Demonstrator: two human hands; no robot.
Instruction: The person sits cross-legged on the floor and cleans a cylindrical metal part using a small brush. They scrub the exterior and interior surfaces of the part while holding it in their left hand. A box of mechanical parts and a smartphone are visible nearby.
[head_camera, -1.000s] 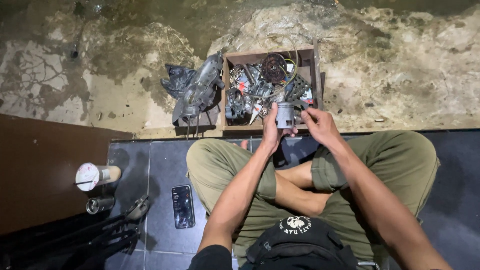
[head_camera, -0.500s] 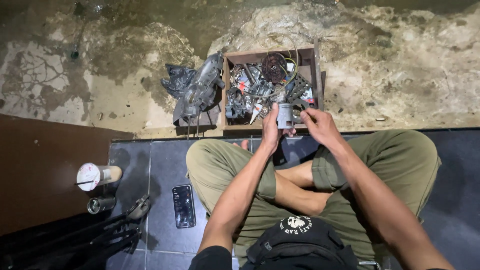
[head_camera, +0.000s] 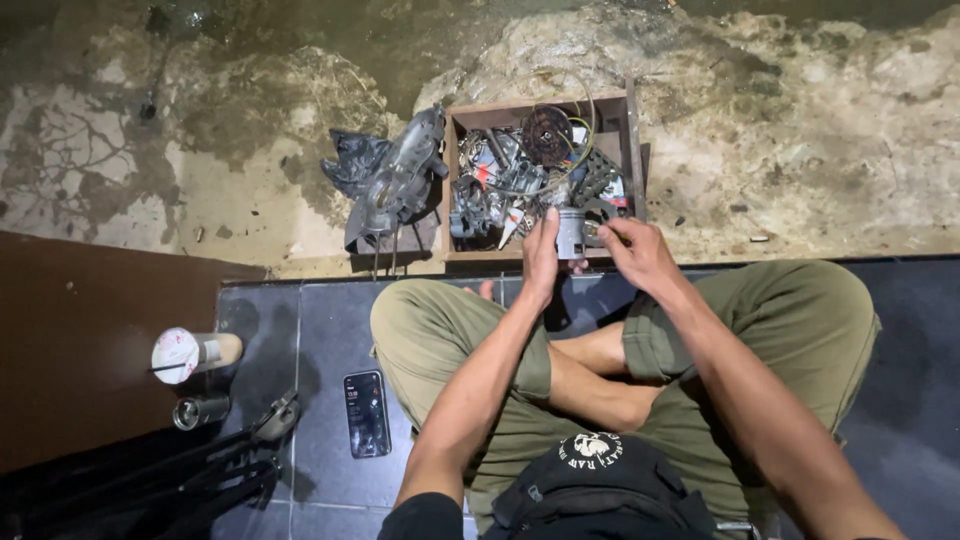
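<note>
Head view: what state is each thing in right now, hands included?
Left hand: closed around the metal cylinder.
Right hand: fingertips pinched at the cylinder's side; what they hold is too small to tell.
Metal cylinder: upright, held above the box's near edge.
Wooden box: open, full of metal parts and wires.
Phone: flat on the tiles, screen lit.
Cup: lying on its side.

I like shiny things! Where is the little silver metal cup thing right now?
In the head view, the silver metal cylinder is held in the left hand, just ahead of the crossed legs, with the right hand beside it, over the wooden box of parts.
</note>
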